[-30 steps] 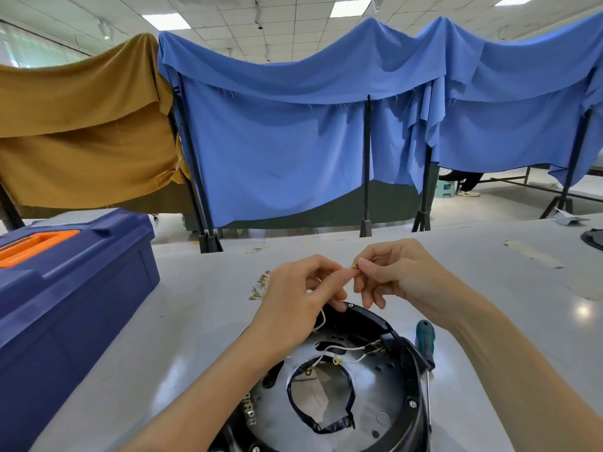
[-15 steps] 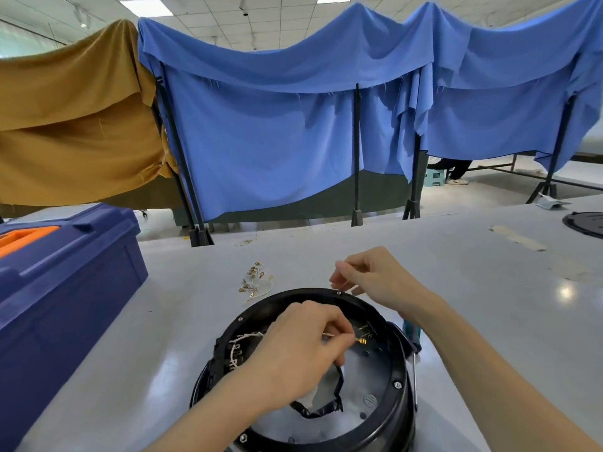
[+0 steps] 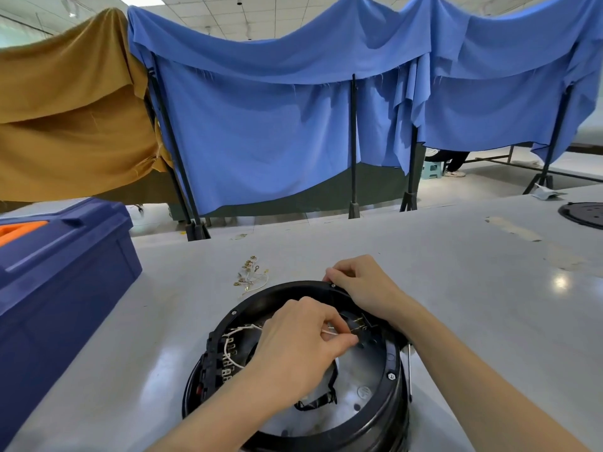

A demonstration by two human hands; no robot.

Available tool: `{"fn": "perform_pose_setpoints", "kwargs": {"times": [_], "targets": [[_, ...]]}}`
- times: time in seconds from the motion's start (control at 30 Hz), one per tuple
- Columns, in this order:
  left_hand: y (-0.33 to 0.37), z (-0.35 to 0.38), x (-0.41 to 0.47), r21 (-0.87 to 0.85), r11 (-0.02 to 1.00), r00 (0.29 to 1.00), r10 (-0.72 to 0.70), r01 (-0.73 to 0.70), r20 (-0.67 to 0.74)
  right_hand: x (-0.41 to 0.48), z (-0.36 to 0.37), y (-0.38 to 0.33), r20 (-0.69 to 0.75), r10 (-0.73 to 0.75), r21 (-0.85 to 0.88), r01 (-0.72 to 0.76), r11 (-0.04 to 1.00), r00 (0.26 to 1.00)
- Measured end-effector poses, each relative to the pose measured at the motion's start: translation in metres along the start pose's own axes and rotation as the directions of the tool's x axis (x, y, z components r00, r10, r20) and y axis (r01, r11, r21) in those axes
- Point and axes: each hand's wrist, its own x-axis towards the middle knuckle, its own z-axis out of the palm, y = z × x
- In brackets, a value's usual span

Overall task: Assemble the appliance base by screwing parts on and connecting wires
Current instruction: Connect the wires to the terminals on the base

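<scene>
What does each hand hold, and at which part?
The left hand pinches a white wire near its end; the right hand grips the black base at its far rim.

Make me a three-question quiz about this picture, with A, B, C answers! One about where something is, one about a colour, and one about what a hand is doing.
1. Where is the blue toolbox compared with the black appliance base?
A. inside it
B. to its left
C. to its right

2. What colour is the cloth hanging at the far left?
A. red
B. white
C. mustard brown

3. What is the left hand doing?
A. pinching a white wire inside the base
B. lying flat on the table
C. lifting the toolbox

Answers:
1 B, as the toolbox stands on the table at the left edge of the view, apart from the base.
2 C, as that cloth is mustard brown, next to the blue ones.
3 A, as the thumb and fingers close on the thin white wire.
</scene>
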Motion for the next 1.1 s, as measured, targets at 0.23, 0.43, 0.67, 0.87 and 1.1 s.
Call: {"fn": "perform_pose_setpoints", "kwargs": {"times": [0.23,0.43,0.67,0.87,1.1], "targets": [[0.002,-0.006,-0.002,0.025,1.0,0.998,0.019,-0.017,-0.053,0.001,-0.001,0.002,-0.002,-0.011,0.02,0.011,1.0,1.0],[0.008,-0.011,-0.001,0.014,0.996,0.995,0.091,-0.091,-0.03,0.001,0.0,0.002,0.002,0.002,0.052,-0.002,0.999,1.0],[0.012,0.0,0.003,0.042,0.997,0.998,0.06,-0.061,0.037,0.001,0.0,0.003,-0.002,-0.003,0.06,0.003,0.998,1.0],[0.013,0.013,-0.001,-0.006,0.998,0.998,0.055,-0.055,-0.034,0.002,0.001,0.004,0.003,-0.005,0.065,0.005,0.998,1.0],[0.015,0.017,-0.003,-0.035,0.999,0.999,0.033,-0.033,-0.016,0.003,0.001,0.006,0.001,-0.013,0.06,0.013,0.998,1.0]]}}
